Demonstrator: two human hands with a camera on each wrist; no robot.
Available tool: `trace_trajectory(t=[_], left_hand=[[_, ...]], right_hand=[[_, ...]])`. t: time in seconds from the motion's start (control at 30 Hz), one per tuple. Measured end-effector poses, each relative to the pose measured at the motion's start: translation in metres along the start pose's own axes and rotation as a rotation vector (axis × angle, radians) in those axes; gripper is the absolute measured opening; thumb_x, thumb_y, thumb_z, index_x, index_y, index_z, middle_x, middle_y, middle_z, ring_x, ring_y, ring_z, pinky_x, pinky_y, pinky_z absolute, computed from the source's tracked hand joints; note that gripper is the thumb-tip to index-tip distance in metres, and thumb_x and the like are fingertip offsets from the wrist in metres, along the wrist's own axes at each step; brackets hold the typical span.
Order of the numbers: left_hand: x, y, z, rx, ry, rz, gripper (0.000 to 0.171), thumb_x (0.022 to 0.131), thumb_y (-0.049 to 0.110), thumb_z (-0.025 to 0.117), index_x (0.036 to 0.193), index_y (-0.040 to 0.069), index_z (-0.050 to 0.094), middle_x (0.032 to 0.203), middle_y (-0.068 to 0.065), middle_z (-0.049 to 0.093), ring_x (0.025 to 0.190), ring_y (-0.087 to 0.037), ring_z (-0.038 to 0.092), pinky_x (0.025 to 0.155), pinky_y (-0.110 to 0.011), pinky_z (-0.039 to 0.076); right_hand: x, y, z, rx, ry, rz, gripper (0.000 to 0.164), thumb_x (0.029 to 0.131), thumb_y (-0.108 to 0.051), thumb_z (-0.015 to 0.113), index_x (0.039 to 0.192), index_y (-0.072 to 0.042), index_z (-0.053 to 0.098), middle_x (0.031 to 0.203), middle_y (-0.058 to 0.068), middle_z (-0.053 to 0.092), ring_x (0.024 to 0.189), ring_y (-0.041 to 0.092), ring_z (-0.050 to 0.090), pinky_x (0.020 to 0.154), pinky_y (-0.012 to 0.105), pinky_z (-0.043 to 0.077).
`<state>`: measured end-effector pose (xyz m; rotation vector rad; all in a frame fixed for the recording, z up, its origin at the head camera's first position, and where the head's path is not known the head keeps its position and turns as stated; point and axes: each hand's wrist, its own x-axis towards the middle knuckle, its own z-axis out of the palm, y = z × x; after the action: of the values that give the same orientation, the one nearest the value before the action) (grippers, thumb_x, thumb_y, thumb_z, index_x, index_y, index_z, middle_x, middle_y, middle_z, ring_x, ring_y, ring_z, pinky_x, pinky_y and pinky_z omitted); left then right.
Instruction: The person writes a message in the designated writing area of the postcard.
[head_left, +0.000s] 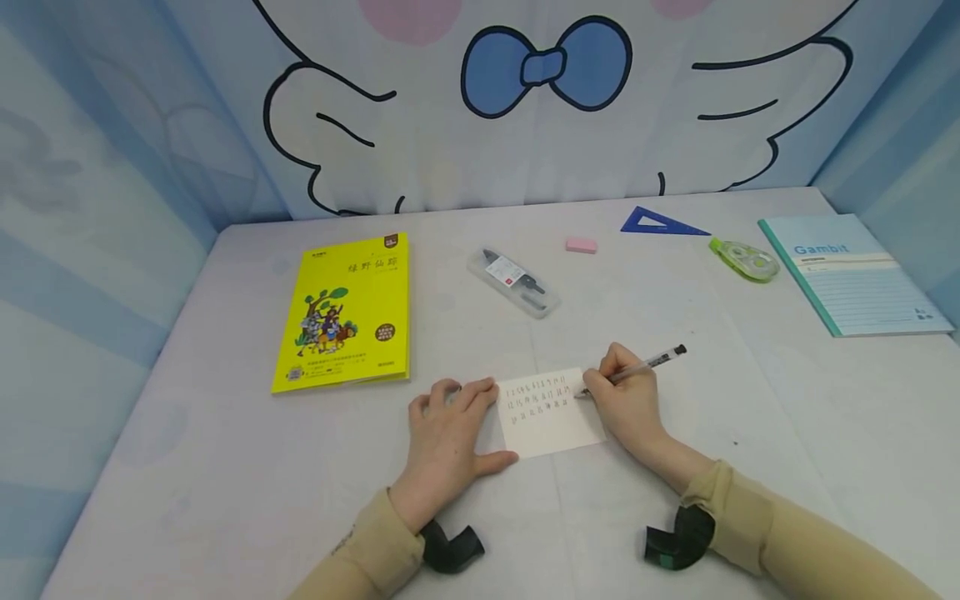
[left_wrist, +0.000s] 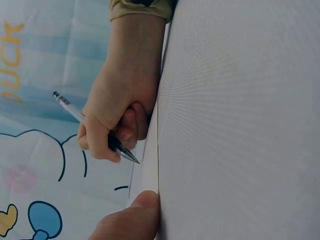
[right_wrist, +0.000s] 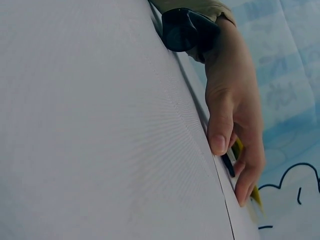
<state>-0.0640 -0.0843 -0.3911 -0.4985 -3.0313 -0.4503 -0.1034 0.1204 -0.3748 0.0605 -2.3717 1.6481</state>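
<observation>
A small white card [head_left: 558, 429] with rows of handwritten numbers lies on the table before the person. The right hand [head_left: 628, 404] pinches a pen [head_left: 663, 357] between thumb and fingers, its tip at the card's upper right, by the end of a row. In the left wrist view the pen [left_wrist: 116, 145] shows a dark grip and pointed tip just over the paper. Spread along the card's left edge, the left hand [head_left: 448, 433] rests with its thumb and fingertips at the corners. The right wrist view shows that left hand [right_wrist: 235, 120] with fingertips down at the paper.
A yellow book [head_left: 341, 317] lies to the left. Behind the card are a clear case with a compass [head_left: 513, 282], a pink eraser [head_left: 581, 245] and a blue set square [head_left: 660, 222]. At the right lie a green correction tape [head_left: 746, 260] and a notebook [head_left: 855, 279].
</observation>
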Motion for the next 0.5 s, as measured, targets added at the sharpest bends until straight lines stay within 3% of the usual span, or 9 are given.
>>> trace_trajectory(t=[0.2, 0.5], left_hand=[[0.001, -0.0001, -0.0005, 0.009, -0.006, -0.005, 0.076, 0.066, 0.056, 0.074, 0.128, 0.016, 0.053, 0.137, 0.002, 0.047, 0.116, -0.03, 0.038, 0.09, -0.054, 0.03], [0.0005, 0.0008, -0.0013, 0.01, -0.006, -0.006, 0.077, 0.066, 0.056, 0.074, 0.128, 0.016, 0.053, 0.137, 0.002, 0.047, 0.116, -0.03, 0.039, 0.09, -0.054, 0.03]], right_hand=[[-0.0003, -0.0001, -0.0019, -0.039, -0.051, -0.007, 0.028, 0.072, 0.016, 0.05, 0.056, -0.001, 0.034, 0.045, -0.007, 0.027, 0.039, -0.006, 0.022, 0.039, 0.011, 0.018], [-0.0003, -0.0007, -0.0007, -0.017, 0.012, -0.006, 0.029, 0.071, 0.017, 0.05, 0.054, 0.001, 0.033, 0.047, -0.005, 0.029, 0.042, -0.004, 0.024, 0.041, 0.011, 0.018]])
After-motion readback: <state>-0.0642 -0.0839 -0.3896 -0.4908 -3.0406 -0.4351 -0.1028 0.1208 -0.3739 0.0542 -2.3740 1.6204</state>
